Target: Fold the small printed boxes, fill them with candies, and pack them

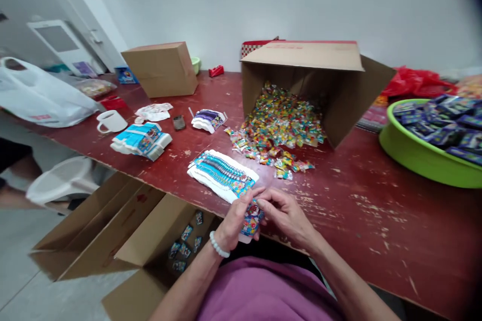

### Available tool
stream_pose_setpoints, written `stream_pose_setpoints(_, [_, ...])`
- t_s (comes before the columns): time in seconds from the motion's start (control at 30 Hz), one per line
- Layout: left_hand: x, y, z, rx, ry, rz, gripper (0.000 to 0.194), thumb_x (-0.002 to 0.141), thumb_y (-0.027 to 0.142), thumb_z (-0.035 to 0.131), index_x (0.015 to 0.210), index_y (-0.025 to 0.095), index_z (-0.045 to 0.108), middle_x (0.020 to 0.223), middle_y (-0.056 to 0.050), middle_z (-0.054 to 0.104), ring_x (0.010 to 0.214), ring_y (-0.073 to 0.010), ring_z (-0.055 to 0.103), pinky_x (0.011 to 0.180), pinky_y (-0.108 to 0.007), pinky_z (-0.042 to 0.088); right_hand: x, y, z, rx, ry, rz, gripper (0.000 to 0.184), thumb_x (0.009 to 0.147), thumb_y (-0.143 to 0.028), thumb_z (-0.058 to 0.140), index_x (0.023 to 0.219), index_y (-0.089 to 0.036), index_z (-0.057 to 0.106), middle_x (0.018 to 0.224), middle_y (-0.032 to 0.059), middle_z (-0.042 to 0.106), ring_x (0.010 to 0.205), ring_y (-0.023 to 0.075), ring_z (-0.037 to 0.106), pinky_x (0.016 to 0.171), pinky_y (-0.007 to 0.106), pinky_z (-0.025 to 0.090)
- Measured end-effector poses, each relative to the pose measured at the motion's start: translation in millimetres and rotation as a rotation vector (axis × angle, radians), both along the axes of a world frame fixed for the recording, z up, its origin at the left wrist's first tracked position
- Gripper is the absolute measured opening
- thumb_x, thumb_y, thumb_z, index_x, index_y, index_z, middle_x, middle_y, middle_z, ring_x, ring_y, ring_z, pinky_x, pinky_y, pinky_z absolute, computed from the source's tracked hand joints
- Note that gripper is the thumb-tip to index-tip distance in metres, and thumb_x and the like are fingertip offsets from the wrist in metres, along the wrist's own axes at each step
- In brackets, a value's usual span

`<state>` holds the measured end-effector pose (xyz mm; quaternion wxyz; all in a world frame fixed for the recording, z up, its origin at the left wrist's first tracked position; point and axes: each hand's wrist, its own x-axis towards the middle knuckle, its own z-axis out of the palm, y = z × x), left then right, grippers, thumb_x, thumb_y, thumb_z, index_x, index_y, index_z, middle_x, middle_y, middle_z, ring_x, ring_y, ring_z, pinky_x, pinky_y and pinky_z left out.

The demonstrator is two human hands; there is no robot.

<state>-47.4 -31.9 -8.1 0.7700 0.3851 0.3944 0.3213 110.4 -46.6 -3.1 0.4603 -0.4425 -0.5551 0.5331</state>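
Just past the table's front edge, my left hand [234,218] is closed around a small colourful printed candy carton [251,221] with a pale flap at its lower end. My right hand [288,213] meets it from the other side, thumb and fingers pinched at the carton's upper edge. What lies between those right fingertips is hidden. Directly beyond my hands lies a fanned stack of flat blue-and-white cartons [222,173]. Behind the stack, wrapped candies [282,120] spill from a cardboard box [350,95] tipped on its side.
At right stands a green basin [433,163] of dark packets. Farther left are a blue carton stack [141,138], a purple carton stack [209,120], a white mug [112,122] and a closed box [161,70]. Below the table edge, an open box [146,230] holds several small packs.
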Motion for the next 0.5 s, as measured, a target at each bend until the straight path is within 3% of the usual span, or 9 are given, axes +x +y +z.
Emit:
stream_pose_setpoints(0.13, [5,-2,-2.9,-0.111,-0.061,0.040,0.062,0.088,0.063,0.049,0.132,0.020,0.056,0.081,-0.005,0.068,0.047,-0.0117,0.059,0.040,-0.020,0.044,-8,-6,-7.7,0.218,-0.130,-0.082,0.011,0.088,-0.030,0.063,0.091,-0.025,0.073,0.100,0.0046,0.070,0.076,0.0176,0.065,0.069,0.029,0.052])
stream_pose_setpoints(0.27, [7,-8,-4.0,-0.142,-0.036,0.054,0.059,0.085,0.057,0.059,0.132,0.023,0.051,0.072,0.000,0.065,0.046,-0.0127,0.059,0.043,-0.021,0.044,6,6,-13.7,0.163,-0.187,-0.013,0.018,0.091,-0.035,0.058,0.093,-0.025,0.073,0.088,0.0024,0.072,0.075,0.0184,0.066,0.070,0.030,0.053])
stream_pose_setpoints(0.33, [5,-13,-3.6,-0.134,-0.038,0.045,0.060,0.081,0.049,0.069,0.132,0.024,0.047,0.078,-0.001,0.067,0.056,-0.0142,0.064,0.052,-0.023,0.048,32,25,-16.0,0.150,-0.312,-0.055,0.025,0.094,-0.039,0.051,0.099,-0.026,0.072,0.091,0.0018,0.072,0.080,0.0192,0.067,0.074,0.032,0.054])
stream_pose_setpoints(0.4, [1,-19,-3.9,-0.120,-0.066,0.009,0.058,0.078,0.039,0.076,0.126,0.023,0.049,0.091,-0.005,0.069,0.070,-0.0157,0.068,0.067,-0.027,0.052,68,50,-19.7,0.176,-0.575,-0.319,0.029,0.094,-0.039,0.049,0.109,-0.028,0.071,0.107,0.0034,0.071,0.099,0.0221,0.065,0.089,0.036,0.051])
stream_pose_setpoints(0.5, [-8,-26,-6.9,-0.133,-0.083,-0.064,0.049,0.072,0.031,0.082,0.111,0.017,0.057,0.107,-0.011,0.069,0.083,-0.0190,0.068,0.078,-0.033,0.051,124,84,-30.1,0.102,-0.720,-0.481,0.037,0.084,-0.034,0.060,0.118,-0.021,0.068,0.134,0.0155,0.057,0.120,0.0366,0.051,0.100,0.055,0.039])
